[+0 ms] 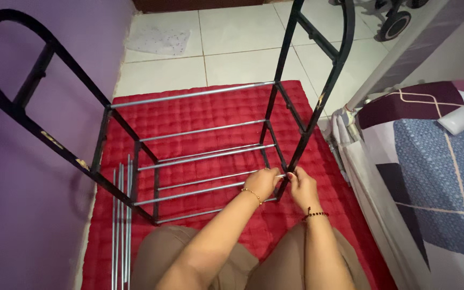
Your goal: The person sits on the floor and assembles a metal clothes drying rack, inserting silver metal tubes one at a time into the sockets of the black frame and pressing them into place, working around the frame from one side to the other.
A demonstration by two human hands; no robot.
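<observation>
While the person kneels at the near edge of the red quilted mat, tan-trousered knees at the bottom of view, both hands meet at the lower right joint of a black metal rack frame. Left hand, gold bracelet on the wrist, is closed around the right end of a silver rod, pinch grip near the tip. Right hand, dark bead bracelet, fingers curled shut on the right side frame just where the rod tip meets it. Rod lies roughly level, its left end at the left side frame, about the middle tier on the near side.

Doing this well, as a judgement: hold the upright steady with the right hand, keep the rod in line with its socket, push straight along its axis, don't lever it sideways. Whether the tip is already seated can't be told, fingers cover the joint.

Spare silver rods lie bundled on the mat's near left corner, beside the left frame's foot. Several more rods already span both frames, up to the top one. Left frame leans against the purple wall. Right of the mat, a bed with patterned cover. Far beyond, white floor tiles and a wheel at the top right.
</observation>
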